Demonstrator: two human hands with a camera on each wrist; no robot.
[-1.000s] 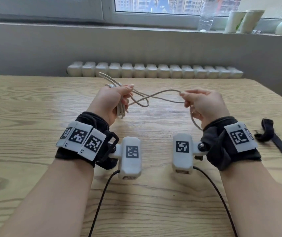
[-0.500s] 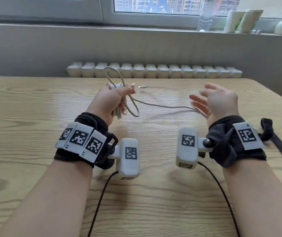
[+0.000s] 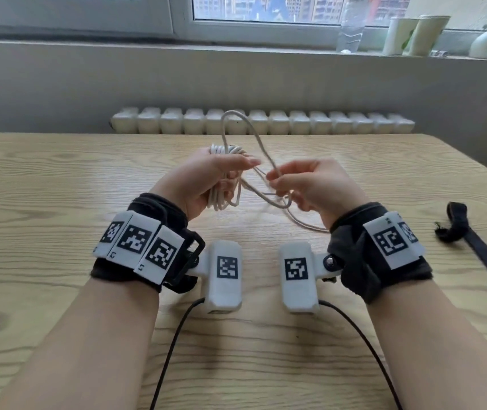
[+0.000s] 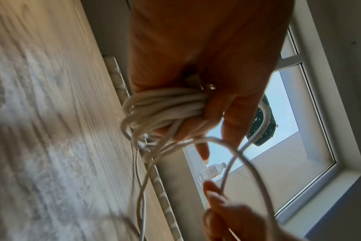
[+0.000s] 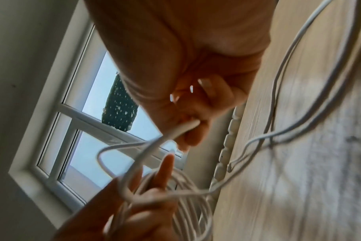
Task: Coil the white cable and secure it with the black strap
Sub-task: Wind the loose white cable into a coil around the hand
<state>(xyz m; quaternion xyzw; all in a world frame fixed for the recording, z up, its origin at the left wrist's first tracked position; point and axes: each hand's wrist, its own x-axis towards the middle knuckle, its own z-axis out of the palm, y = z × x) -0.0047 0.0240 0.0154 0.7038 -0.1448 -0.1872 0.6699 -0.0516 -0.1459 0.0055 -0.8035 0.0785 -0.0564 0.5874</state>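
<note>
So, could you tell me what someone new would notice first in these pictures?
Probably the white cable, bundled in loops in the left hand above the middle of the wooden table, with the right hand pinching a loose strand beside it. Next, the black strap, lying untouched at the table's right edge.
</note>
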